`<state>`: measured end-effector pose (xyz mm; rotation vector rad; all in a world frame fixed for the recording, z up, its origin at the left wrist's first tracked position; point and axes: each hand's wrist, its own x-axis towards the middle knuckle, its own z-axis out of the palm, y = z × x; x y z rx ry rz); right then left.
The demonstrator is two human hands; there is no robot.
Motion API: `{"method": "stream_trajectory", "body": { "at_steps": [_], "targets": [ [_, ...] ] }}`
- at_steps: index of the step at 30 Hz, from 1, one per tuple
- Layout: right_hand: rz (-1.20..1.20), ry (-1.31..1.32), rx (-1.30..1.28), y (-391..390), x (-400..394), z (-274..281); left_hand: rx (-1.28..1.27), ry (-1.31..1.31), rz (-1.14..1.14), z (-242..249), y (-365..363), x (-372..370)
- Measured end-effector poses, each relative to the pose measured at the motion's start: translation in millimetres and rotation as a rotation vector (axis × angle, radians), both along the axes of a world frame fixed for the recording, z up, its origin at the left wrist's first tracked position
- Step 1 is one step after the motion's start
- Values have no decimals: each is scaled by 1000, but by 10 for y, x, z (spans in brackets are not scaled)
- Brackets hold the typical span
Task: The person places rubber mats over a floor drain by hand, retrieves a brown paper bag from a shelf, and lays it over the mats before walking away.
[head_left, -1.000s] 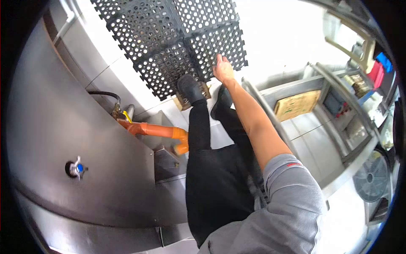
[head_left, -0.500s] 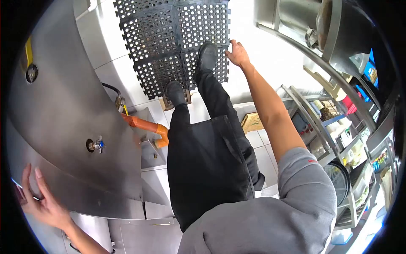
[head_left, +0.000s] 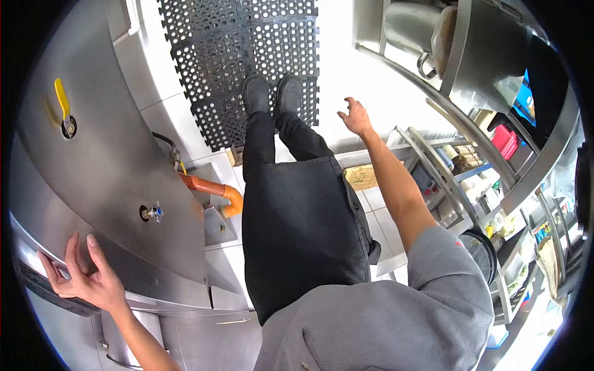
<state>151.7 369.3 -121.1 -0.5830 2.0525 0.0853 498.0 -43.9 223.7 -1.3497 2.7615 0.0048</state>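
My left hand (head_left: 90, 278) is at the lower left, its fingers apart and holding nothing, at the edge of a stainless steel unit (head_left: 111, 167). Whether the fingertips touch the metal I cannot tell. My right hand (head_left: 357, 117) hangs free over the white floor, right of the black perforated mat (head_left: 216, 80), with its fingers spread and nothing in them. Both black shoes rest on the mat, side by side. A blue-marked tap (head_left: 154, 213) and a yellow-handled valve (head_left: 64, 108) stick out from the steel panel.
An orange pipe (head_left: 216, 188) runs beside the steel unit at floor level. On the right stand metal racks (head_left: 445, 185) with containers, a round mesh strainer (head_left: 479, 253) and a curved steel rail (head_left: 427, 80). A cardboard piece (head_left: 361, 177) lies near the rack base.
The feet have come together on the mat. My right hand has moved away from the mat's edge. More of the steel unit's front edge shows near my left hand.
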Motion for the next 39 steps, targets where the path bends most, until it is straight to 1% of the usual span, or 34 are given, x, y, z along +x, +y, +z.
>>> {"method": "stream_trajectory", "body": {
  "at_steps": [1, 2, 4, 5, 7, 9, 11, 12, 15, 18, 19, 21, 23, 24, 25, 26, 27, 28, 29, 31, 34, 37, 39],
  "targets": [
    [-12, -13, 1, 38, -23, 79, -106, -201, -62, 33, 13, -37],
    [-12, -20, 9, 68, -60, 125, -97, -202, -64, 25, 22, -49],
    [-50, -36, -1, 92, -158, 269, -86, -44, -56, -18, 25, -28],
    [-86, -50, -17, 96, -189, 344, -85, -53, -56, -2, 19, -40],
    [-98, -45, -37, 131, -289, 394, -81, 24, -112, 3, 9, -76],
    [-114, -45, -48, 223, -320, 469, -102, 9, -101, 35, -16, -62],
    [-85, -58, -13, 207, -447, 412, -116, 38, -165, 35, -6, -92],
    [-29, -53, -55, 229, -485, 387, -101, 66, -107, 22, 27, -86],
    [-72, 26, -108, 310, -640, 414, -112, 89, -126, 1, 18, -74],
    [-116, 39, -38, 449, -720, 584, -94, 85, -125, 32, 4, -82],
    [-124, 43, -29, 500, -707, 664, -92, 101, -121, 23, 15, -98],
    [-127, 80, -26, 575, -623, 800, -122, 51, -143, 53, 51, -128],
    [-143, 69, -33, 698, -527, 814, -73, 76, -143, 65, 65, -107],
    [-171, 72, -39, 692, -443, 783, -58, 130, -180, 60, 72, -123],
    [-197, 74, -53, 705, -362, 768, -76, 137, -185, 27, 40, -105],
    [-185, 63, -72, 750, -302, 763, -76, 125, -167, 27, 51, -77],
    [-175, 44, -74, 829, -202, 871, -59, 104, -151, 60, 85, -57],
    [-111, 21, -42, 910, -113, 974, -37, 153, -154, 59, 93, -80],
    [-47, 5, -23, 957, -58, 1064, -55, 132, -166, 56, 77, -50],
    [-47, -7, -23, 976, 9, 1305, -107, 90, -186, 60, 72, -46],
    [-196, -10, -137, 951, 33, 1523, -129, 119, -201, 48, 40, -10],
    [-215, -6, -165, 1058, 97, 1342, -133, 159, -196, 0, -5, 84],
    [-222, 2, -128, 1165, 243, 1266, -142, 149, -237, -9, -50, 127]
  ]
}}
